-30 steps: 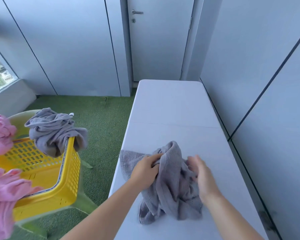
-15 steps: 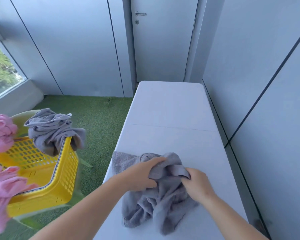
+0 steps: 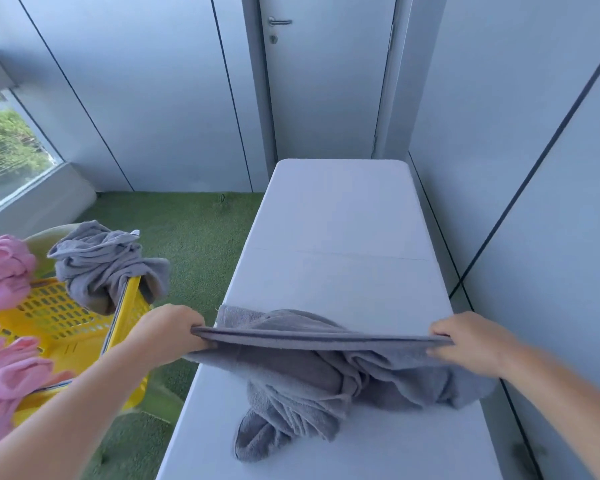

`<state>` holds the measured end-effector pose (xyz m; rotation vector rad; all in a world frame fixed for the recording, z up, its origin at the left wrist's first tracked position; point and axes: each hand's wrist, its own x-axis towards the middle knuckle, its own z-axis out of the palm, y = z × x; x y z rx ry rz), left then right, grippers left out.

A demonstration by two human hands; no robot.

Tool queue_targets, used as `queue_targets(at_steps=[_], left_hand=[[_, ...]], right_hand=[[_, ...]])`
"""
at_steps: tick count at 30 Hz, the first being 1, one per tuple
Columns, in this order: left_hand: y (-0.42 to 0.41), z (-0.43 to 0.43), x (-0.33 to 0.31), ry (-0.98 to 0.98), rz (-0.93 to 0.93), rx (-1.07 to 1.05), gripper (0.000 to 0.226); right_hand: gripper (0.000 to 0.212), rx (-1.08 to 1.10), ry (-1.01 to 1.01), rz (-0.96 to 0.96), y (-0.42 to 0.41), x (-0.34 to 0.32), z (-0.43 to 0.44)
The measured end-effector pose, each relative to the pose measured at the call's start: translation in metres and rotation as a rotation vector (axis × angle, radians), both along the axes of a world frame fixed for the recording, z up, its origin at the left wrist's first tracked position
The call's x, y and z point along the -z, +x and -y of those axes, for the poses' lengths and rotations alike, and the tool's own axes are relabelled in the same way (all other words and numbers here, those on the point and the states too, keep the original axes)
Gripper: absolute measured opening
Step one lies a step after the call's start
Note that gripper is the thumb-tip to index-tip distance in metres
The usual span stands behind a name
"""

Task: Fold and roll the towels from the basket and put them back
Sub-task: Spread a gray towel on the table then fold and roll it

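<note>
while most of the towel lies bunched and twisted on the near end of the table, only its top hem is pulled straight, stretched across the table's width just above the surface. the left hand pinches one end of that hem just past the table's left edge, fingers curled round the cloth; the right hand pinches the other end at the table's right edge, fingers closed on it. the risk sits in the tangle below the hem: folds are wound round each other over the table's middle, so a lift or flick may bring the cloth up as a rope rather than a flat sheet. a corner lies close to the table's right edge and could slide off, dragging the rest. a weak pinch at either end would drop the hem back into the heap. left of the table, the basket carries a second towel draped over the rim nearest the table, with pink towels farther from the table; a wide swing of the left elbow could knock the draped one onto the grass.
</note>
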<state>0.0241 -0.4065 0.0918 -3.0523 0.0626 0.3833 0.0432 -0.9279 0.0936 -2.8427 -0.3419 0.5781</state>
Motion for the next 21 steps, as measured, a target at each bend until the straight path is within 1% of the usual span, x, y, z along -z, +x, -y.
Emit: queue_targets(at_steps=[2,4,5,6,7,9,10,11,14,15,16,17,19,20,21], left_hand=[[0.003,-0.020,0.004,0.040,-0.071,-0.001,0.053],[0.004,-0.036,0.003,-0.014,-0.086,-0.024,0.053],[0.005,-0.043,0.003,-0.084,-0.065,-0.023,0.045],[0.007,-0.050,0.003,-0.149,-0.026,-0.021,0.026],[0.008,-0.055,0.000,-0.205,-0.003,-0.029,0.013],[0.013,-0.058,0.001,-0.221,0.010,-0.012,0.049],[0.015,-0.054,0.003,-0.189,-0.027,0.002,0.055],[0.016,-0.045,0.004,-0.160,-0.070,0.032,0.053],[0.017,0.000,0.021,-0.129,-0.238,0.055,0.020],[0.018,0.016,0.030,-0.140,-0.294,0.043,0.016],[0.017,0.033,0.040,-0.188,-0.355,0.004,0.016],[0.015,0.047,0.050,-0.310,-0.436,-0.096,0.016],[0.007,0.073,0.061,-0.681,-0.572,-0.392,0.014],[0.001,0.085,0.063,-0.837,-0.608,-0.501,0.014],[-0.006,0.097,0.063,-0.945,-0.632,-0.545,0.016]], right_hand=[[0.039,0.075,-0.042,0.038,0.007,0.012,0.010],[0.034,0.109,-0.069,0.017,0.008,0.012,0.013],[0.034,0.117,-0.079,-0.005,0.006,0.010,0.013],[0.036,0.128,-0.090,-0.037,0.004,0.011,0.012],[0.038,0.140,-0.086,-0.069,0.001,0.011,0.008],[0.042,0.178,-0.021,-0.150,-0.004,0.016,-0.005],[0.041,0.209,0.052,-0.190,-0.007,0.019,-0.013],[0.037,0.237,0.122,-0.218,-0.008,0.022,-0.022],[0.023,0.322,0.279,-0.285,-0.012,0.033,-0.053],[0.021,0.347,0.312,-0.295,-0.013,0.039,-0.063],[0.020,0.371,0.328,-0.307,-0.012,0.048,-0.072],[0.017,0.394,0.358,-0.326,-0.013,0.060,-0.082],[0.016,0.399,0.431,-0.347,-0.016,0.085,-0.099],[0.018,0.387,0.500,-0.349,-0.019,0.100,-0.107],[0.020,0.385,0.557,-0.367,-0.025,0.105,-0.118]])
